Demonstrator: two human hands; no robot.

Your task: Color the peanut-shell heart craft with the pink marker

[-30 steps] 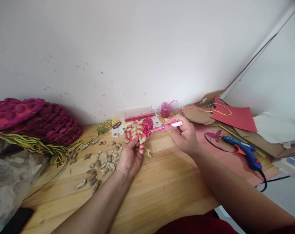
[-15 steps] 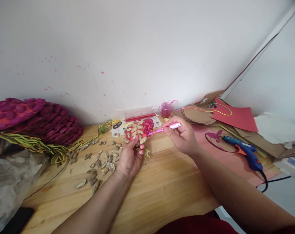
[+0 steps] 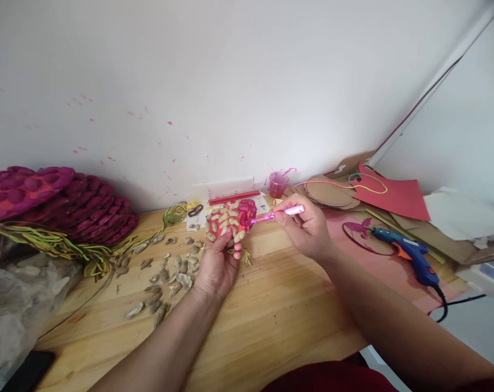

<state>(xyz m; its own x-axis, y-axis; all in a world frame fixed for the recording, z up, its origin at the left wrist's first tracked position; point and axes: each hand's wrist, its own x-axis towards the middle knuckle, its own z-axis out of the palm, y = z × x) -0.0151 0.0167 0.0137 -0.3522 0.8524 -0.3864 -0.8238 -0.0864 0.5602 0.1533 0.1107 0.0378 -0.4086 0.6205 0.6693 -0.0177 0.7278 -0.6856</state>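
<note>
The left hand (image 3: pixel 215 268) has its grip closed on a red piece covered in peanut shells (image 3: pixel 230 220), held above the table (image 3: pixel 271 316). The right hand (image 3: pixel 306 228) pinches a paintbrush (image 3: pixel 280 213), its long axis near level, tip pointing left onto the piece's pink edge.

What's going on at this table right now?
A person is painting a craft piece. The left hand holds up a red piece covered with peanut shells, and the right hand holds a pink-stained brush with its tip against the piece's right edge, where the shells are already pink. Loose peanut shells lie scattered on the wooden table. A small cup of pink paint stands by the wall and a blue glue gun lies to the right.
</note>
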